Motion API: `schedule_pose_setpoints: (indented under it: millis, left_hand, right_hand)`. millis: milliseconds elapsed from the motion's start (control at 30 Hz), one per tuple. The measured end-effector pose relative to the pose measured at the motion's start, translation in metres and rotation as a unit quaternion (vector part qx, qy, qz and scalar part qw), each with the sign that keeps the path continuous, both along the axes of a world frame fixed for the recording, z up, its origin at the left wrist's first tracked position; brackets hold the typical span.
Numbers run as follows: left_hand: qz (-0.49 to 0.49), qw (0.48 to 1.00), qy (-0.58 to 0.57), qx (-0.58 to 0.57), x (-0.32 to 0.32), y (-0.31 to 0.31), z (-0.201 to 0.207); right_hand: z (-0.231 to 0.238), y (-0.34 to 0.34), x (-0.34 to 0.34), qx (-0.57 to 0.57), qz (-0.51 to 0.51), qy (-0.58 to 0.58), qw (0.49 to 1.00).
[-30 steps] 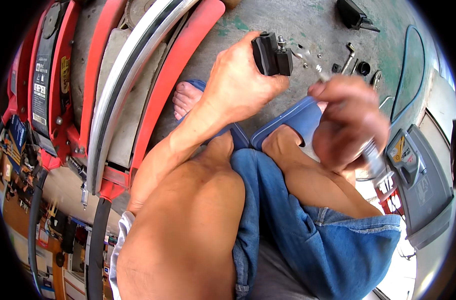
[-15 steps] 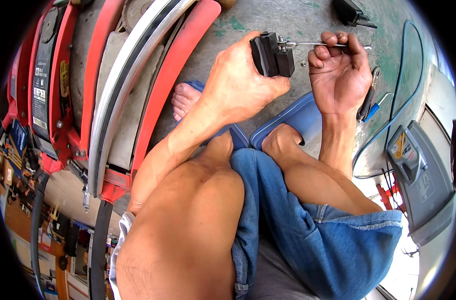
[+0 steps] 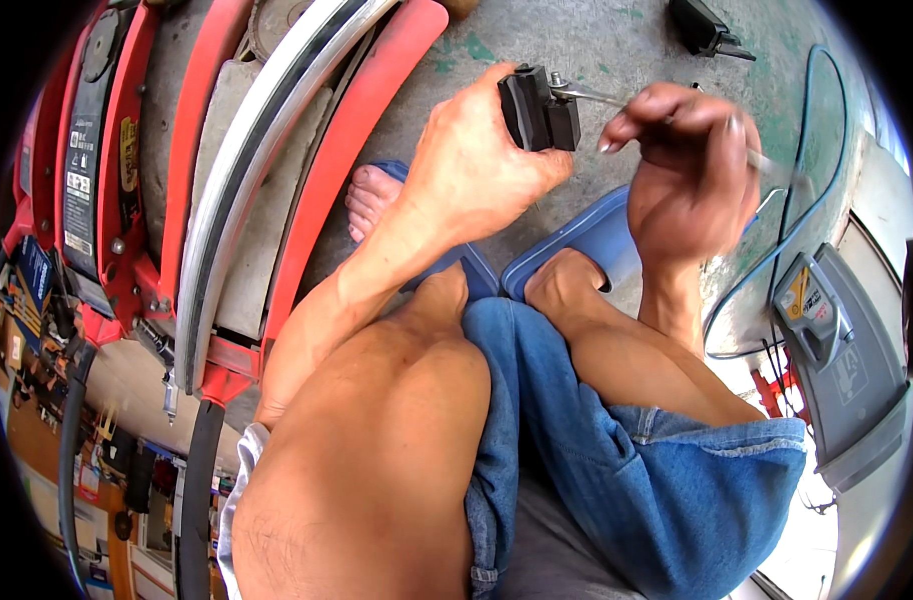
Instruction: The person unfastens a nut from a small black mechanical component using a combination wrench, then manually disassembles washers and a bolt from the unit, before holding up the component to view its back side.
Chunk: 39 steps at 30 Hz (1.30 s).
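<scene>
My left hand (image 3: 482,150) is closed around a black blocky part (image 3: 537,108), thumb along its lower edge. A small metal bolt (image 3: 556,78) stands out from the part's upper right side. The thin silver wrench (image 3: 599,96) has one end at this bolt; whether it is fully seated on it I cannot tell. My right hand (image 3: 689,175) holds the wrench with bent fingers and is partly blurred. The wrench's other end sticks out past the fingers as a smear.
Red metal frames (image 3: 347,160) and a curved silver-and-black bar (image 3: 247,170) stand on the left. Another black part (image 3: 705,32) lies on the floor at far right. A teal hose (image 3: 809,150) curves near a grey plastic case (image 3: 842,350). Blue slippers (image 3: 567,225) are under my feet.
My right hand has turned over, its palm no longer facing up, and has swung the wrench slightly. The pliers and blue-handled tool behind it are now mostly hidden. My left hand barely moved.
</scene>
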<state>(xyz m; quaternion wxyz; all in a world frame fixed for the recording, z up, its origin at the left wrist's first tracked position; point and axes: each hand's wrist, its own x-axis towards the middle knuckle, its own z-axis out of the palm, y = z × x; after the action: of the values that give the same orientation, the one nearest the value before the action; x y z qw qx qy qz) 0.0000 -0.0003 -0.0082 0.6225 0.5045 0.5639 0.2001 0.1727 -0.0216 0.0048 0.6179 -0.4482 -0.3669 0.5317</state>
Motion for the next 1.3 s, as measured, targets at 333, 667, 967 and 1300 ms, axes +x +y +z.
schedule_pose_setpoints:
  millis: [333,667,967,1300]
  left_hand:
    - [0.003,1.000,0.000,0.008,0.003,-0.003,-0.002]
    - [0.003,0.999,-0.040,0.008,0.006,-0.003,-0.001]
    - [-0.018,0.998,-0.065,-0.005,0.001,-0.001,-0.001]
    - [-0.020,0.997,-0.068,-0.015,0.000,0.000,0.001]
  right_hand:
    - [0.028,-0.009,-0.007,0.232,0.029,-0.287,0.929]
    - [0.001,0.010,0.029,-0.169,-0.031,0.257,0.951]
    - [-0.030,0.015,0.035,-0.248,0.023,0.402,0.881]
    - [-0.021,0.011,0.033,-0.227,0.014,0.369,0.901]
